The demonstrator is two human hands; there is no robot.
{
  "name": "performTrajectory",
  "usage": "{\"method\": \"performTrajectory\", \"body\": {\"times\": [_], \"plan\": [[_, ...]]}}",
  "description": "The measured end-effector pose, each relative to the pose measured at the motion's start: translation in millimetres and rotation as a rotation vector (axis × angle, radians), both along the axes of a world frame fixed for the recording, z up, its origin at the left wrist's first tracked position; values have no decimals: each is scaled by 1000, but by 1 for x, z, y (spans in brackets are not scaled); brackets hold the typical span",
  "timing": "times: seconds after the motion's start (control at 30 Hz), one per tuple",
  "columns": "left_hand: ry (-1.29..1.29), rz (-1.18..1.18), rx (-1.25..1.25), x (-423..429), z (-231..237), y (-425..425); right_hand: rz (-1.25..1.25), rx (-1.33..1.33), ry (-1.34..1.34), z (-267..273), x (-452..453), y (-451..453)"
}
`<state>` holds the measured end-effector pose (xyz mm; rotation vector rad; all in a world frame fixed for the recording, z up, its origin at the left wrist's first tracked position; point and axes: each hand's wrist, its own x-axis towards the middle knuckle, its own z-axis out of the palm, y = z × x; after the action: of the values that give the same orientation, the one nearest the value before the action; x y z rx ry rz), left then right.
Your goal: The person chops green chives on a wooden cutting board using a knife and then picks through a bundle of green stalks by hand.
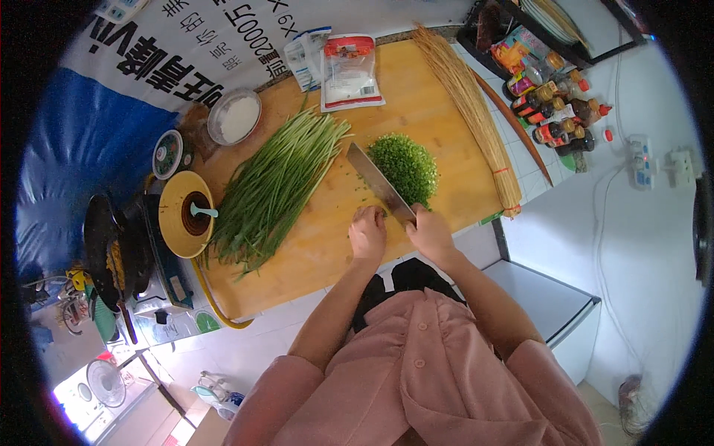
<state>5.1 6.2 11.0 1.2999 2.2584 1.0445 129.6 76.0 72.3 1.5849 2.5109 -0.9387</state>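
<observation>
My right hand (430,233) grips the handle end of a cleaver (381,183), its broad metal blade slanting up and left over the wooden board (312,240). Against the blade's right side lies a heap of finely chopped green chives (406,167). My left hand (368,231) is left of the cleaver's lower end, low over the board, fingers curled; a bit of green shows by its fingertips, but whether it holds anything is unclear. Left of both hands lies a large bunch of uncut chives (279,184), pale ends towards the top. Small green bits dot the board beside the blade.
Dried straw stalks (468,111) tied in a bundle lie along the right, near sauce bottles (541,106). Behind are a red-and-white bag (350,72) and a metal bowl of white powder (237,120). A yellow bowl (173,214) with a spoon and a wok (100,251) stand left.
</observation>
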Motion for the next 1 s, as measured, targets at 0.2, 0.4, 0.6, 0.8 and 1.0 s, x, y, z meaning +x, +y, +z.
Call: {"method": "performTrajectory", "body": {"times": [0.2,0.4,0.6,0.8,1.0], "plan": [[-182,70,68,1,11,-1,-78,49,90,17,2,9],[-301,172,33,-6,26,-20,-40,32,72,14,7,-4],[178,-86,166,-12,12,-31,23,-10,-18,7,3,-17],[264,-191,126,-11,7,-34,52,-6,-93,5,-8,-24],[278,-233,79,-9,0,-37,-91,-30,-11,5,-39,-9]]}}
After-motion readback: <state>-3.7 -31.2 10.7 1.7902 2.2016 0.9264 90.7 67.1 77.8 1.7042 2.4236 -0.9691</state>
